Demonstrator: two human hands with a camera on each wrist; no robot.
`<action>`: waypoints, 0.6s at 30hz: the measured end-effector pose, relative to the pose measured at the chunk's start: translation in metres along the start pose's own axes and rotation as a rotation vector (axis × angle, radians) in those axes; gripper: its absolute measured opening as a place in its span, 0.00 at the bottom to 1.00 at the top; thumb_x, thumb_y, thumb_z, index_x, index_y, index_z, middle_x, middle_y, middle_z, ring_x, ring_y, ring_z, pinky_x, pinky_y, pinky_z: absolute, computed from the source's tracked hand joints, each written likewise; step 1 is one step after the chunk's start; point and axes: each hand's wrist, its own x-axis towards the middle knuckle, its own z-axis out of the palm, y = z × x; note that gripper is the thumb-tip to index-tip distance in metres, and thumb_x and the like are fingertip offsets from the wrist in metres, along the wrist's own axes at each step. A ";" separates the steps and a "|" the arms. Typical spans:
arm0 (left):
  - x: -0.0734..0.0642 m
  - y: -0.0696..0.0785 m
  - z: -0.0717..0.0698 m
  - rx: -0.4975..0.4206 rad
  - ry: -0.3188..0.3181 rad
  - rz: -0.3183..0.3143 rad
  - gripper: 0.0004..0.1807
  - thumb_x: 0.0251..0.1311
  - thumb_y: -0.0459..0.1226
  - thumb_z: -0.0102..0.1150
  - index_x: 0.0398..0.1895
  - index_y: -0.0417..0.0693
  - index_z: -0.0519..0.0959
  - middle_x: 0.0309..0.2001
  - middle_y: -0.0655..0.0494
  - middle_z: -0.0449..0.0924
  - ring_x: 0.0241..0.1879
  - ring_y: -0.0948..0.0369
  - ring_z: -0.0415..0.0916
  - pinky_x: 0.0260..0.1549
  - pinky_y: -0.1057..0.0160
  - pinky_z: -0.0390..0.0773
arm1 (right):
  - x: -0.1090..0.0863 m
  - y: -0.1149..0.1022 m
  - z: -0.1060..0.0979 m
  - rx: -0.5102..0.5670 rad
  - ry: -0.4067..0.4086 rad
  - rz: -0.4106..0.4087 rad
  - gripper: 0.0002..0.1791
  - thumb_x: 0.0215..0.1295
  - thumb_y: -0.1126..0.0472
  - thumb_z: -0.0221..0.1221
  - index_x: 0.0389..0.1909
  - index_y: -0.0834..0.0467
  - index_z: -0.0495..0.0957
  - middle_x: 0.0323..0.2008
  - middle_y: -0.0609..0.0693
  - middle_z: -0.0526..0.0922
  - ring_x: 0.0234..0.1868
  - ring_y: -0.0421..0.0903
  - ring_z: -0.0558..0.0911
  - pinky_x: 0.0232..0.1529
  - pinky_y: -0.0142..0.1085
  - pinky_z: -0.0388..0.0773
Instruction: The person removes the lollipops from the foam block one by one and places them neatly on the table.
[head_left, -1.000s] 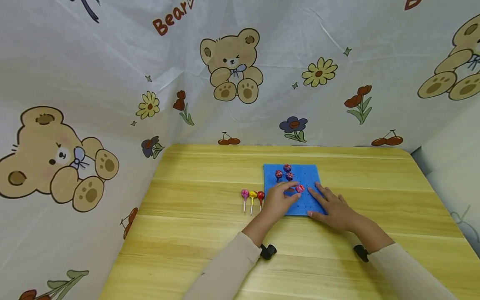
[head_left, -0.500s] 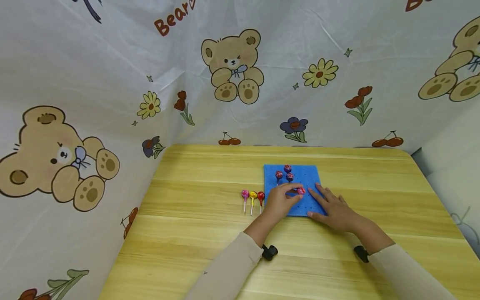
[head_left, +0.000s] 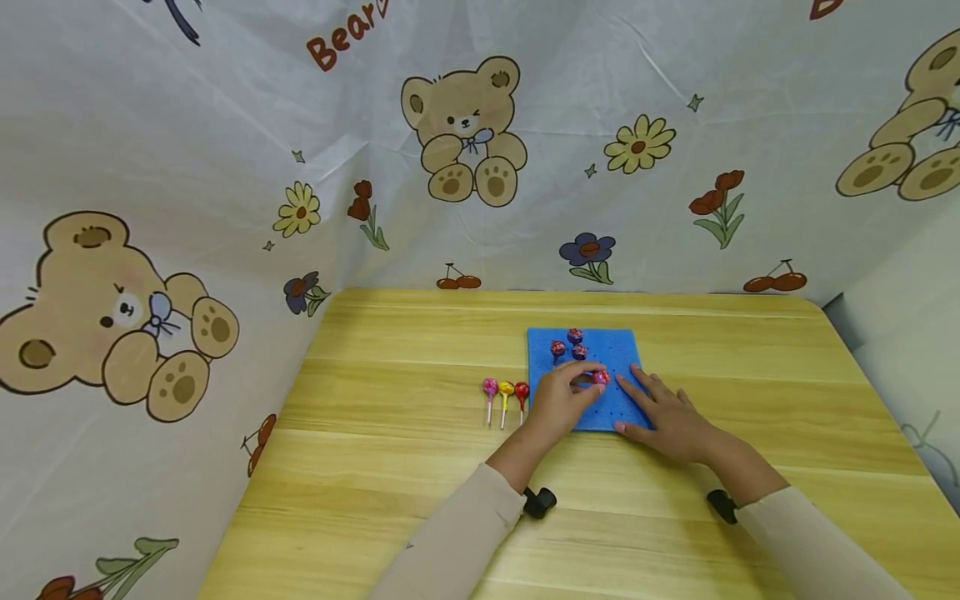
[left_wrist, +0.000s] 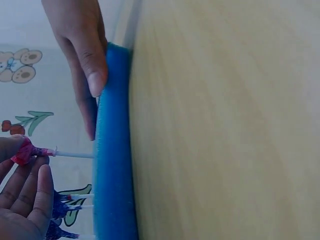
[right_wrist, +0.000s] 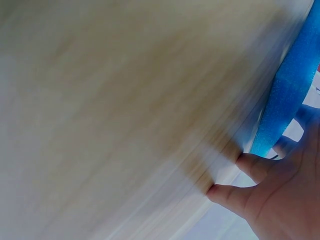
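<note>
My left hand pinches the wrapped head of a pink-red lollipop between thumb and fingers. Its white stick points down, with the tip right at the top face of a blue foam block. On that block stand three dark purple lollipops, upright at the back left. Spread out, my right hand rests at the block's right edge, some fingers on its top and others on the table beside it. Small holes dot the foam's surface.
Left of the block, a pink lollipop, a yellow lollipop and a red lollipop lie in a row on the wooden table. Behind the table hangs a white cloth printed with bears and flowers.
The pinched lollipop has shifted very slightly to the right with my left hand. My right hand stays in place on the block.
</note>
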 end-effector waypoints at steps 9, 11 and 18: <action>-0.004 0.010 -0.009 -0.065 0.025 0.016 0.16 0.67 0.41 0.65 0.57 0.59 0.83 0.58 0.62 0.81 0.49 0.73 0.81 0.46 0.74 0.81 | 0.001 0.000 0.000 0.001 -0.003 0.001 0.48 0.70 0.31 0.52 0.82 0.49 0.48 0.81 0.63 0.44 0.77 0.76 0.46 0.66 0.80 0.42; -0.005 0.010 -0.010 -0.066 0.033 0.026 0.16 0.67 0.41 0.65 0.57 0.59 0.83 0.57 0.63 0.81 0.49 0.73 0.80 0.47 0.74 0.81 | 0.002 0.000 0.000 -0.001 -0.003 0.000 0.48 0.70 0.31 0.52 0.82 0.49 0.48 0.81 0.63 0.44 0.77 0.76 0.46 0.67 0.80 0.42; -0.009 0.011 -0.017 -0.059 0.090 0.041 0.15 0.67 0.41 0.65 0.56 0.59 0.83 0.50 0.63 0.82 0.49 0.72 0.80 0.52 0.70 0.81 | 0.002 0.000 -0.001 -0.004 -0.004 0.003 0.48 0.69 0.30 0.53 0.82 0.48 0.49 0.81 0.63 0.44 0.77 0.75 0.46 0.67 0.79 0.41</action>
